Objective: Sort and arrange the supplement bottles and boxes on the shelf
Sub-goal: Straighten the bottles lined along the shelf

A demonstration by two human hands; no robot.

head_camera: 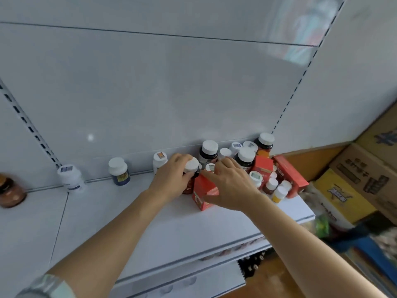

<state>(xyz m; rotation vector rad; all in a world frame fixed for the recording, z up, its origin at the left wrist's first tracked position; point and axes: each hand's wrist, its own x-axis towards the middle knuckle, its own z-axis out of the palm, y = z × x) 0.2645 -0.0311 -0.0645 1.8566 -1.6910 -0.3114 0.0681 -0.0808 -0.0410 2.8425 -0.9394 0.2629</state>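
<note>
white shelf (133, 216), head view; long front edge runs from 7 o'clock to 3 o'clock.

item 1: left hand (171, 177), near centre. fingers curled round a dark red bottle (190, 179) with a white cap, gripping it at the shoulder just under the cap. bottle upright, long axis vertical, cap towards 12 o'clock, base on the shelf.

item 2: right hand (229, 183), just at 3 o'clock of the left. fingers slightly spread and bent, tips resting on the top of a red box (204, 195); whether they pinch it, cannot tell. box stands on end, long axis roughly vertical, touching the dark red bottle at its 9 o'clock side.

item 3: cluster of white-capped bottles (245, 155), upright, packed close together at 1 to 2 o'clock of the hands, against the back panel, with a second red box (263, 166) standing among them.

item 4: long red box (290, 173) lying flat at the shelf's right end, long axis from 11 to 5 o'clock.

item 5: three white-capped bottles spaced along the back at 9 to 10 o'clock: white bottle (160, 161), blue-labelled bottle (119, 171), tilted white bottle (71, 177).

item 6: brown jar (10, 190), far left edge.

item 7: cardboard cartons (365, 175), beyond the shelf at 3 o'clock.
</note>
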